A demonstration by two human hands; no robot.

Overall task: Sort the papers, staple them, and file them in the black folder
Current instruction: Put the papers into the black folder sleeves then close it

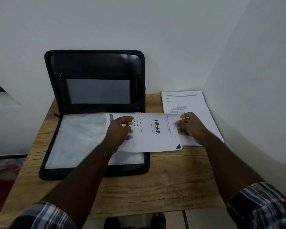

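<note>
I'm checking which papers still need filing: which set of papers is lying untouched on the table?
The stack of papers by the right wall, beside the black folder, lies untouched. The blinkit sheet is held by both hands.

One black folder (pixel 96 66) stands open on one wooden counter (pixel 155 182); inside it lies one clear plastic sleeve (pixel 79 134), though whether more sleeves lie under it cannot be told. Two lots of paper show: one printed sheet (pixel 155 134) held over the folder's edge, and one stack of papers (pixel 185 103) at the back right, its sheets too close to count. Two hands are in view, one left hand (pixel 119 131) and one right hand (pixel 191 126); two checked shirt cuffs (pixel 45 215) show at the bottom.
</note>
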